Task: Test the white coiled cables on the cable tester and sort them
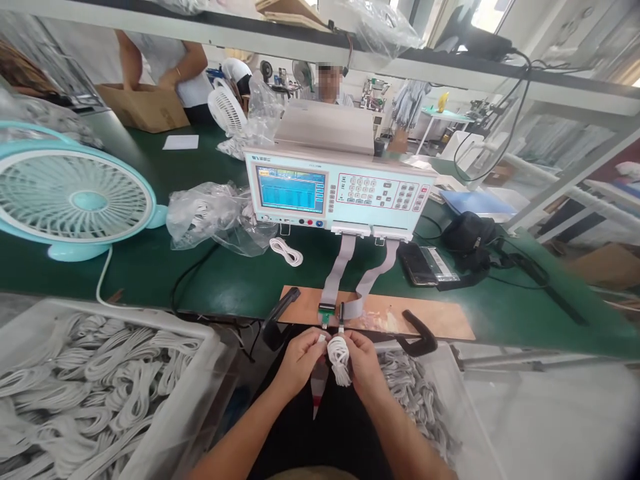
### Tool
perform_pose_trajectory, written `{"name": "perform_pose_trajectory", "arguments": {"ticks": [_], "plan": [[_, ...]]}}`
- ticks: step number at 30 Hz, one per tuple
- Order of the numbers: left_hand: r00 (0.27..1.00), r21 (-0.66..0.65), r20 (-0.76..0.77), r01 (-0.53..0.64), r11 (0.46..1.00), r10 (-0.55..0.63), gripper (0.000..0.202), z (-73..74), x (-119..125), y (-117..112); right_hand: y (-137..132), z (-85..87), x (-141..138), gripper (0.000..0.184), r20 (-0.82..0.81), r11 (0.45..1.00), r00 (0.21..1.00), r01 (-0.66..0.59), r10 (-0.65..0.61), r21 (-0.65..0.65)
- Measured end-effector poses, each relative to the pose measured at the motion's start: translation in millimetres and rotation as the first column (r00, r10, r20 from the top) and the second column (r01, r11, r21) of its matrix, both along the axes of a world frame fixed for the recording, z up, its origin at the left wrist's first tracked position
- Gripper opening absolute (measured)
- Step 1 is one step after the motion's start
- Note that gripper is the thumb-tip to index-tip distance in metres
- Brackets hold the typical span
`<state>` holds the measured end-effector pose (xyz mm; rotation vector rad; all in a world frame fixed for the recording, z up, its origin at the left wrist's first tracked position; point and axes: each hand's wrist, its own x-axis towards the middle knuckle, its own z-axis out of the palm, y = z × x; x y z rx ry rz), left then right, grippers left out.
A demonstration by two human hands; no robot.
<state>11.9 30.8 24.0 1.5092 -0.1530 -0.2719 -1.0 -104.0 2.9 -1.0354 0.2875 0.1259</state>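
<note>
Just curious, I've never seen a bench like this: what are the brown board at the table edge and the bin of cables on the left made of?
The brown board looks like wood or fibreboard: matt, flat, tan. The bin seems translucent plastic, since the white cables show through its wall.

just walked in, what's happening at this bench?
A person holds a small coiled white cable between both hands, left hand and right hand, at the front edge of the green bench. Its ends are up by two small connector fixtures on a brown board, linked by grey ribbon cables to a pale tester with a lit blue screen. Clear bins of coiled white cables sit on both sides.
</note>
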Motion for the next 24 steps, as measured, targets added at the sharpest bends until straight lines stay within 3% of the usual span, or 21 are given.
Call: {"name": "perform_pose_trajectory", "arguments": {"ticks": [7,12,17,19,24], "plan": [[0.99,-0.089,-0.08,-0.127,0.988,0.12,0.02,-19.7,7,-7,-4,2.1,1,0.027,0.006,0.998,0.999,-0.045,0.045,-0.035],[0.989,-0.074,-0.034,-0.144,0.987,0.142,0.024,-22.8,8,-7,-4,2.6,2,0.026,0.013,0.998,0.998,-0.057,0.057,-0.038],[0.957,-0.2,-0.229,-0.225,0.954,0.177,0.019,-21.5,3,-15,-6,2.5,0,0.025,0.019,0.996,0.997,-0.075,0.076,-0.045],[0.957,-0.232,-0.241,-0.219,0.948,0.162,0.018,-19.8,1,-17,-7,3.4,0,0.023,0.024,0.996,0.997,-0.071,0.073,-0.052],[0.976,-0.103,-0.103,-0.201,0.974,0.191,0.03,-20.6,1,-22,-6,4.0,2,0.022,-0.006,0.996,0.998,-0.067,0.067,-0.058]]}}
